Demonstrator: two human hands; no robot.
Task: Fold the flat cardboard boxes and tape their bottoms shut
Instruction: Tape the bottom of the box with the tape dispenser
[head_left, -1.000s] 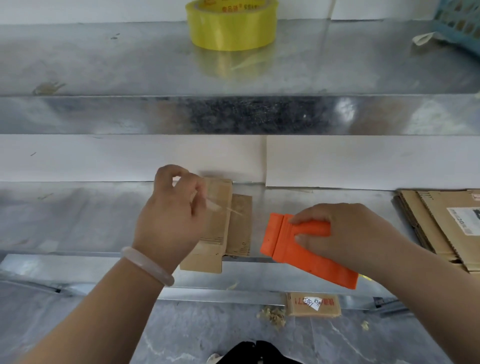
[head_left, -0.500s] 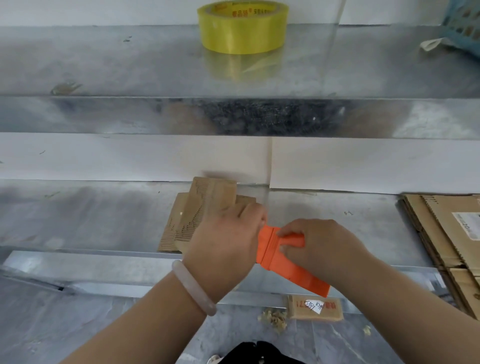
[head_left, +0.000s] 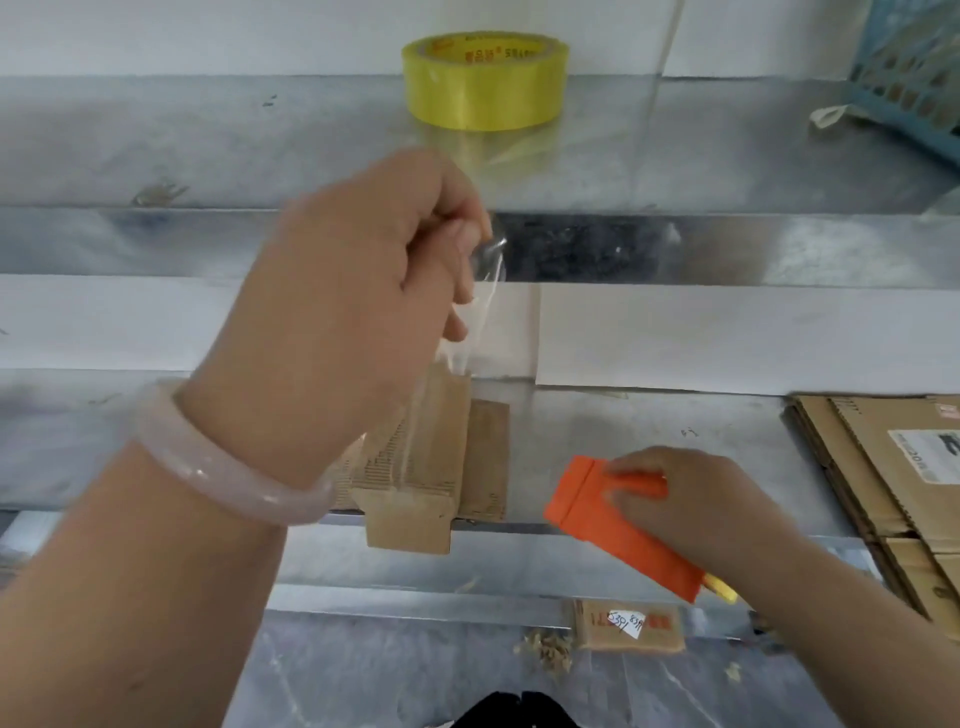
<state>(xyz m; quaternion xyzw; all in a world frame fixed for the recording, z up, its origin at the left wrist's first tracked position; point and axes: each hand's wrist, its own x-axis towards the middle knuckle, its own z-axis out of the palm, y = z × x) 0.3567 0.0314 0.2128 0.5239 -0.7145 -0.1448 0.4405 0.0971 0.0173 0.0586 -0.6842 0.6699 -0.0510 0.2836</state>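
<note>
A small folded cardboard box (head_left: 415, 467) lies on the metal lower shelf (head_left: 649, 441), its front flap hanging over the edge. My left hand (head_left: 358, 306) is raised above it and pinches a strip of clear tape (head_left: 480, 291) that hangs down toward the box. My right hand (head_left: 691, 499) grips an orange tape dispenser (head_left: 613, 525) to the right of the box, near the shelf's front edge.
A yellow tape roll (head_left: 485, 78) stands on the upper shelf (head_left: 260, 135). A blue basket (head_left: 914, 73) sits at the top right. Flat cardboard boxes (head_left: 893, 483) are stacked at the right of the lower shelf. A small labelled carton (head_left: 628, 623) lies on the floor below.
My left hand has risen from the dispenser with a strip of clear tape. My right hand has carried the orange dispenser to the right, away from the box.
</note>
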